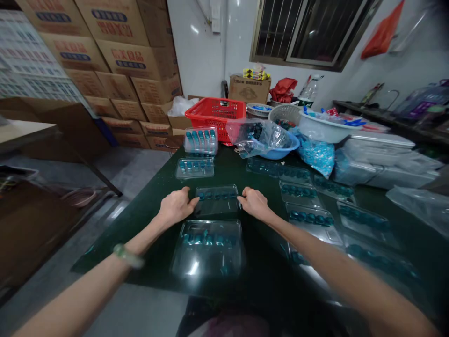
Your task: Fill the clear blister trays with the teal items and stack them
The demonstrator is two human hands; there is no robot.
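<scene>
A clear plastic tray (213, 207) is placed flat on the dark green tabletop (154, 250), directly between the left hand (175, 206) and the right hand (255, 204). Its long axis is laid roughly left to right, with one short end turned to each hand and a long side turned to the body. A row of blue-green pieces (216, 195) is seen along that same axis.

The left end is met by the left thumb, while the other left fingers are curled in; the right end is met by the right thumb, with the forefinger bent above it. Whether the rim is actually pinched cannot be told.

A larger-looking tray (206, 274) is set just nearer the body, similarly aligned. Beyond the left hand, a filled tray (194, 168) is seen in front of a tray stack (201, 140), behind which a red plastic basket (219, 112) is placed. More filled trays (308, 217) are spread to the right. A pale green bangle (128, 256) is worn on the left wrist.
</scene>
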